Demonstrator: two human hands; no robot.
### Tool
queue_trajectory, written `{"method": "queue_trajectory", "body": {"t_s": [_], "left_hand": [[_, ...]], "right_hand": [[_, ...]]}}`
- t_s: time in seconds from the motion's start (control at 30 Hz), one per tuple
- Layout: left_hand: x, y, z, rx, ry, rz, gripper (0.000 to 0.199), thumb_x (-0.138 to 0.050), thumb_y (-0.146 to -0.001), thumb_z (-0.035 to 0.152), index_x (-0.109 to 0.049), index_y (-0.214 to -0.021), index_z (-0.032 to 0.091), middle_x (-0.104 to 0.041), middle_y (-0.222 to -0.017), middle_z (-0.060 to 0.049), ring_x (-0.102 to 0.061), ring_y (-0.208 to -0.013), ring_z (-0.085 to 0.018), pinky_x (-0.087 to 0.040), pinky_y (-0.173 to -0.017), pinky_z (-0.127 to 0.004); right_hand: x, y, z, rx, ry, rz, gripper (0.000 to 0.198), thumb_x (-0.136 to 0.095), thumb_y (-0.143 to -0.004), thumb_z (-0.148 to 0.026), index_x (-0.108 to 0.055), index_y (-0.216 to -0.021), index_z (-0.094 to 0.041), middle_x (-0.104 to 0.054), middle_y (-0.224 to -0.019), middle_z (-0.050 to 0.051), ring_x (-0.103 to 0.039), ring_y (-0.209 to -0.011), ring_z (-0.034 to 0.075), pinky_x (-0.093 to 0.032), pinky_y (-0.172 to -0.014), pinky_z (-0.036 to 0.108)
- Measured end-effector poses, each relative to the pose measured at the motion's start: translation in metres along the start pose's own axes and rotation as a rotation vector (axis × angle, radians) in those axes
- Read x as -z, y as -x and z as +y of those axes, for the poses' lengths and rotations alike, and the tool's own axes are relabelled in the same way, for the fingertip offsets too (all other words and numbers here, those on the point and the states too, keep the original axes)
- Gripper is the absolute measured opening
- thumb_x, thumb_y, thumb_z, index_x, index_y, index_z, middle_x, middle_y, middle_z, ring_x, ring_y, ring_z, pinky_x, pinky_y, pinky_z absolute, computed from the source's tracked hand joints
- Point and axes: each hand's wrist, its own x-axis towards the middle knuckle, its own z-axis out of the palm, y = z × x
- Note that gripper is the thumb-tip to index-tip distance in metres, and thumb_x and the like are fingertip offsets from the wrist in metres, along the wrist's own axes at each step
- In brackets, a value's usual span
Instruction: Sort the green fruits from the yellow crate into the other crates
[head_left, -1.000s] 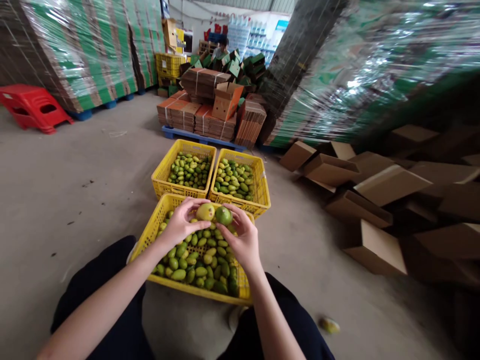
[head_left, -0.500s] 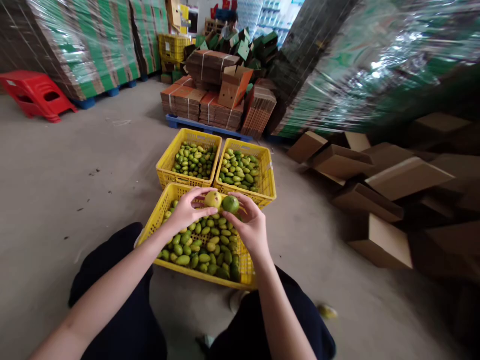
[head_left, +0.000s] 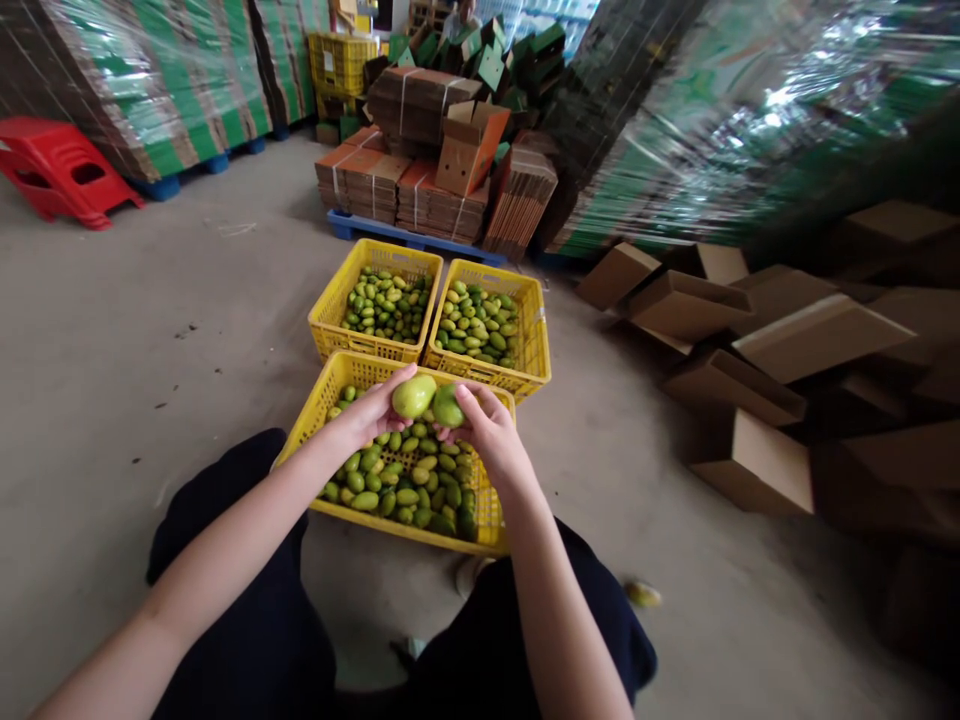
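Note:
My left hand (head_left: 371, 412) is closed around a yellow-green mango (head_left: 414, 397), whose smooth side faces up. A darker green mango (head_left: 449, 406) is gripped in my right hand (head_left: 487, 430), with the thumb on its upper right side. The two fruits are side by side, nearly touching, above the near yellow crate (head_left: 300, 440). Below my hands, many green and yellowish mangoes (head_left: 409, 497) cover much of that crate's floor. Farther off stand a left yellow crate (head_left: 327, 330) and a right yellow crate (head_left: 534, 345), both holding similar fruit.
Flattened cartons (head_left: 375, 185) are stacked on a blue pallet (head_left: 420, 238) behind the crates. Open cardboard boxes (head_left: 765, 450) pile up at right. A red stool (head_left: 75, 175) stands at far left. One fruit (head_left: 643, 594) lies on the floor beside my right leg.
Both mangoes have been turned in my fingers; the left one now shows its long smooth side instead of its marked end. My grip has shifted lower around them. The view has tipped slightly downward.

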Motion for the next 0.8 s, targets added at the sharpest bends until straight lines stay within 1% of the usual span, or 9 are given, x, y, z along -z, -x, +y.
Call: {"method": "queue_trajectory", "body": {"t_s": [0.07,0.17,0.27,0.37,0.47,0.53,0.6,0.7,0.8], "left_hand": [[0.000,0.000,0.000,-0.059,0.023,-0.021,0.045,-0.072,-0.072,0.059,-0.069,-0.080,0.014,-0.065,-0.062,-0.003,-0.055,-0.047,-0.010,-0.043,-0.043,-0.020],[-0.001,0.004,0.002,-0.296,0.018,-0.075,0.045,-0.082,-0.065,0.046,-0.071,-0.099,0.018,-0.072,-0.090,-0.006,-0.066,-0.075,-0.017,-0.053,-0.063,-0.025],[-0.003,0.008,0.003,-0.556,-0.095,-0.128,0.053,-0.088,-0.058,0.028,-0.070,-0.107,0.022,-0.070,-0.108,-0.005,-0.064,-0.101,-0.021,-0.052,-0.084,-0.029],[-0.004,0.009,0.004,-0.650,-0.171,-0.155,0.051,-0.087,-0.059,0.023,-0.069,-0.107,0.021,-0.068,-0.114,-0.006,-0.060,-0.110,-0.022,-0.050,-0.092,-0.032],[-0.006,0.010,0.002,-0.619,-0.085,-0.127,0.051,-0.086,-0.061,0.024,-0.066,-0.108,0.021,-0.068,-0.113,-0.006,-0.063,-0.105,-0.021,-0.051,-0.091,-0.032],[-0.008,0.010,0.001,-0.535,0.041,-0.075,0.046,-0.084,-0.066,0.028,-0.062,-0.106,0.020,-0.069,-0.106,-0.006,-0.066,-0.099,-0.020,-0.052,-0.089,-0.034],[-0.010,0.011,0.002,-0.408,0.176,-0.051,0.037,-0.077,-0.075,0.033,-0.060,-0.104,0.017,-0.070,-0.101,-0.007,-0.068,-0.095,-0.021,-0.054,-0.086,-0.036],[-0.012,0.012,0.006,-0.244,0.328,-0.076,0.027,-0.067,-0.085,0.034,-0.061,-0.103,0.014,-0.071,-0.098,-0.010,-0.069,-0.091,-0.021,-0.057,-0.082,-0.036],[-0.013,0.014,0.009,-0.185,0.391,-0.093,0.026,-0.067,-0.085,0.035,-0.064,-0.099,0.013,-0.070,-0.091,-0.007,-0.069,-0.078,-0.015,-0.058,-0.072,-0.026]], "right_hand": [[0.000,-0.003,0.003,0.048,-0.003,0.029,0.049,-0.075,-0.069,-0.058,-0.055,-0.098,-0.023,-0.070,-0.071,0.000,-0.066,-0.056,0.018,-0.055,-0.054,0.032],[0.002,-0.006,0.005,0.240,0.028,0.094,0.045,-0.080,-0.067,-0.045,-0.056,-0.098,-0.024,-0.073,-0.092,0.003,-0.070,-0.082,0.021,-0.059,-0.075,0.037],[0.002,-0.005,0.004,0.466,0.133,0.143,0.039,-0.081,-0.067,-0.032,-0.060,-0.099,-0.025,-0.069,-0.107,0.004,-0.065,-0.104,0.022,-0.054,-0.094,0.041],[0.001,-0.003,0.003,0.581,0.220,0.188,0.037,-0.077,-0.071,-0.026,-0.062,-0.105,-0.027,-0.064,-0.114,0.005,-0.061,-0.112,0.022,-0.051,-0.099,0.042],[0.000,-0.002,0.003,0.575,0.203,0.213,0.037,-0.077,-0.070,-0.026,-0.064,-0.105,-0.027,-0.063,-0.116,0.005,-0.059,-0.114,0.023,-0.050,-0.097,0.043],[-0.002,-0.003,0.004,0.505,0.132,0.190,0.040,-0.078,-0.069,-0.028,-0.064,-0.106,-0.027,-0.064,-0.115,0.005,-0.061,-0.110,0.023,-0.051,-0.096,0.043],[-0.003,-0.005,0.005,0.424,0.017,0.167,0.042,-0.076,-0.070,-0.030,-0.062,-0.109,-0.027,-0.067,-0.112,0.004,-0.064,-0.103,0.022,-0.052,-0.093,0.042],[-0.003,-0.010,0.004,0.311,-0.158,0.107,0.035,-0.066,-0.074,-0.036,-0.059,-0.107,-0.026,-0.069,-0.104,0.003,-0.067,-0.092,0.022,-0.056,-0.081,0.039],[-0.003,-0.010,0.000,0.208,-0.270,-0.022,0.032,-0.058,-0.075,-0.042,-0.060,-0.101,-0.023,-0.070,-0.096,0.005,-0.066,-0.076,0.020,-0.054,-0.063,0.035]]}}
